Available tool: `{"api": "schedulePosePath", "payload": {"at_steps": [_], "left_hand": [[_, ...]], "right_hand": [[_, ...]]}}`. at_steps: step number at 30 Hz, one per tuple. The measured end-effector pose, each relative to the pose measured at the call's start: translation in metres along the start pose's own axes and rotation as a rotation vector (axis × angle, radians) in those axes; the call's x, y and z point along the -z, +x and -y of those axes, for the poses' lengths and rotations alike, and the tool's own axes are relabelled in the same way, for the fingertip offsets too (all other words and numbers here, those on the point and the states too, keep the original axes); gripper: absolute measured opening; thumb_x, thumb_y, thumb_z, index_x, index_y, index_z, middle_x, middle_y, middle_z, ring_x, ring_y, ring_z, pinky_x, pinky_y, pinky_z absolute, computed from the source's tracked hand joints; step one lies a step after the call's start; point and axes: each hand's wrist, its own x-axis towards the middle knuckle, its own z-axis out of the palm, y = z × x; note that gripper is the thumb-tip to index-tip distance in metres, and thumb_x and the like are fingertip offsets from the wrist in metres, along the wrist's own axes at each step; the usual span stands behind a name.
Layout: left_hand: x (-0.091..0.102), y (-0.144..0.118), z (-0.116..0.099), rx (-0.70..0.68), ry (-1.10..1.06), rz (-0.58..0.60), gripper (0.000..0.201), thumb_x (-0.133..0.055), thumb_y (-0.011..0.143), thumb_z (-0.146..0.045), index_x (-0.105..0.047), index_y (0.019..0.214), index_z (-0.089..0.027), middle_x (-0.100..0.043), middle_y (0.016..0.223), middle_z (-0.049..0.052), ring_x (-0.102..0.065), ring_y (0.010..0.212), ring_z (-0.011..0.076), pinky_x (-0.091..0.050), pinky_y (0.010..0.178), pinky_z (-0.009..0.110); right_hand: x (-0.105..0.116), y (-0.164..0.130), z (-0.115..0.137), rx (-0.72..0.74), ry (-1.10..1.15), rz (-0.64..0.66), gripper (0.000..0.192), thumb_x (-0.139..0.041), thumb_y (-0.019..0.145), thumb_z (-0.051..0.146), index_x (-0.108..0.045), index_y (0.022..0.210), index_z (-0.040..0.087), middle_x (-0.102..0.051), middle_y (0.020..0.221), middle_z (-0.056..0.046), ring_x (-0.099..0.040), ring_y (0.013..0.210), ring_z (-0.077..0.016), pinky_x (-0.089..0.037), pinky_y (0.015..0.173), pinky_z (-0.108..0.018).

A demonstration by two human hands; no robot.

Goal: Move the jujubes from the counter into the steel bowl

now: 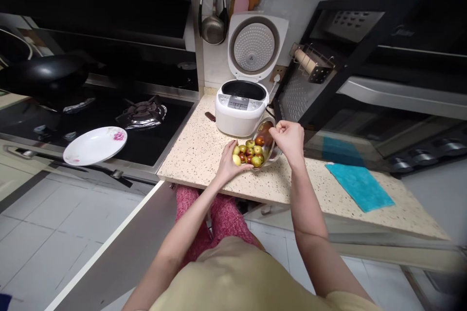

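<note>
A shiny, see-through-looking bowl (269,154) tilts toward the left above the counter's front part. Several green and reddish-brown jujubes (249,152) are gathered at its low side. My right hand (290,140) pinches the raised right rim, fingers closed. Curved around the low left side is my left hand (230,164), thumb along the front and fingers behind, against the jujubes; the exact contact with the bowl is partly hidden. Just behind the bowl stands a white rice cooker (239,115) with its lid (254,43) raised.
A gas stove (142,112) is on the left, with a black wok (44,73) and a white flowered plate (95,146) at its front edge. A turquoise cloth (359,185) lies on the counter (193,155) at right, before an oven (408,116). Ladles (213,29) hang behind. An open drawer or door (120,238) juts out below.
</note>
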Motion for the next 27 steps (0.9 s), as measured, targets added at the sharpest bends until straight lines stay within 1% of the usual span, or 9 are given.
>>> {"api": "schedulePosePath", "payload": {"at_steps": [7,15,22,27], "left_hand": [[0.0,0.0,0.0,-0.02,0.012,0.008,0.107,-0.089,0.068,-0.066,-0.043,0.154,-0.022,-0.044,0.156,0.022,-0.044,0.146,0.0426,-0.038,0.12,0.065],[-0.003,-0.001,0.003,-0.037,0.022,-0.011,0.107,-0.09,0.066,-0.065,-0.045,0.153,-0.02,-0.044,0.156,0.022,-0.043,0.148,0.0422,-0.036,0.122,0.064],[-0.001,-0.005,-0.004,-0.044,0.115,0.044,0.11,-0.091,0.068,-0.06,-0.039,0.158,-0.025,-0.035,0.164,0.022,-0.034,0.154,0.0441,-0.033,0.123,0.066],[-0.002,-0.008,-0.009,-0.068,0.2,0.08,0.111,-0.09,0.07,-0.06,-0.035,0.16,-0.027,-0.031,0.167,0.023,-0.029,0.156,0.047,-0.033,0.119,0.072]], "right_hand": [[0.0,0.006,0.004,0.045,-0.117,0.009,0.019,-0.061,0.067,0.027,-0.049,0.053,0.023,-0.051,0.053,0.0,-0.048,0.058,-0.0173,-0.033,0.06,-0.029],[0.004,0.002,0.003,0.064,-0.173,-0.012,0.019,-0.063,0.068,0.024,-0.051,0.053,0.024,-0.052,0.053,-0.001,-0.047,0.057,-0.0176,-0.03,0.06,-0.029],[0.01,-0.009,-0.003,0.056,-0.206,-0.052,0.018,-0.063,0.067,0.024,-0.051,0.054,0.024,-0.053,0.054,-0.001,-0.046,0.056,-0.018,-0.028,0.06,-0.03],[0.015,-0.016,-0.004,0.039,-0.21,-0.041,0.018,-0.061,0.068,0.024,-0.048,0.055,0.024,-0.052,0.055,-0.001,-0.044,0.056,-0.0178,-0.028,0.062,-0.03]]}}
